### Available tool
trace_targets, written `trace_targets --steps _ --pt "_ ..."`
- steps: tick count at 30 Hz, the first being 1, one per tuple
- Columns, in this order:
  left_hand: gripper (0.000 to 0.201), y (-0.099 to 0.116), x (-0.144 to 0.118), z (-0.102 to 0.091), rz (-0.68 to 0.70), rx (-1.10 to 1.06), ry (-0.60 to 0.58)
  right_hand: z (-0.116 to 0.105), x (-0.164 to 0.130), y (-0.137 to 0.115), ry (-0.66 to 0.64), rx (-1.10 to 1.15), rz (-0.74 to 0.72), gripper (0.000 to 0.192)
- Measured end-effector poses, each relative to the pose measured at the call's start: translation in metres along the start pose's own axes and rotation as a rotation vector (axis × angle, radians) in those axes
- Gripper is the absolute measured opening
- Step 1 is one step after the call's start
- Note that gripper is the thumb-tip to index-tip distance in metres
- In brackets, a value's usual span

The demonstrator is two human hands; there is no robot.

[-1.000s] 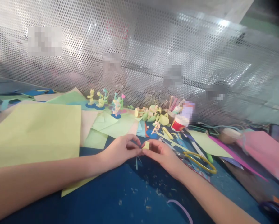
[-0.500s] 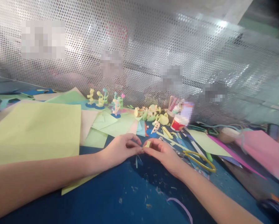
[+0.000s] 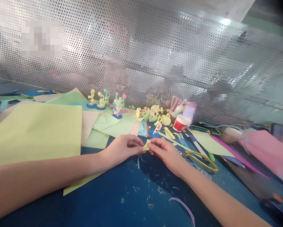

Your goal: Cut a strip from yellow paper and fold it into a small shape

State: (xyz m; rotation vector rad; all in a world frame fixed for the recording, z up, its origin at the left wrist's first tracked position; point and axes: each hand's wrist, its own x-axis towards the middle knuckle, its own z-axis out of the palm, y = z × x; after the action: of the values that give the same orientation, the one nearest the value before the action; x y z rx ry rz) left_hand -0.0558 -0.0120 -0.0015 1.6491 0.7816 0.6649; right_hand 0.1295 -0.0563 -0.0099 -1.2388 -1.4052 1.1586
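Pinching one small yellow paper piece (image 3: 146,145) between your left hand (image 3: 122,149) and right hand (image 3: 166,153), each grip closed on it just above the blue worktop (image 3: 122,201); finished paper figures (image 3: 103,100) stand at the back, loose strips and yellow-handled scissors (image 3: 200,159) lie unused beside you, so assembly looks part done

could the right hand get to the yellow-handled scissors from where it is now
Probably yes. The scissors lie flat on the table just to the right of the right hand, with only paper scraps between, but that hand is pinching a small yellow paper piece.
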Motion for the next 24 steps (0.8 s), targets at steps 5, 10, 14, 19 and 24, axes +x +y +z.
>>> trace_targets --steps 5,10,14,19,24 --pt "0.022 0.001 -0.001 0.0 0.027 -0.025 -0.011 0.0 -0.001 -0.003 -0.029 0.003 -0.031 0.019" --pt "0.02 0.0 -0.001 0.001 0.027 -0.06 -0.012 0.001 -0.002 -0.004 -0.037 0.007 -0.019 0.019" --pt "0.019 -0.001 0.0 0.001 0.043 -0.077 -0.011 0.001 -0.003 -0.007 -0.067 -0.032 -0.048 0.018" --pt "0.019 0.002 -0.002 0.0 0.048 -0.04 -0.036 0.002 -0.004 -0.01 -0.065 -0.07 -0.033 0.017" --pt "0.019 0.004 -0.003 0.0 0.059 -0.027 -0.034 0.003 -0.003 -0.01 -0.061 -0.066 -0.035 0.015"
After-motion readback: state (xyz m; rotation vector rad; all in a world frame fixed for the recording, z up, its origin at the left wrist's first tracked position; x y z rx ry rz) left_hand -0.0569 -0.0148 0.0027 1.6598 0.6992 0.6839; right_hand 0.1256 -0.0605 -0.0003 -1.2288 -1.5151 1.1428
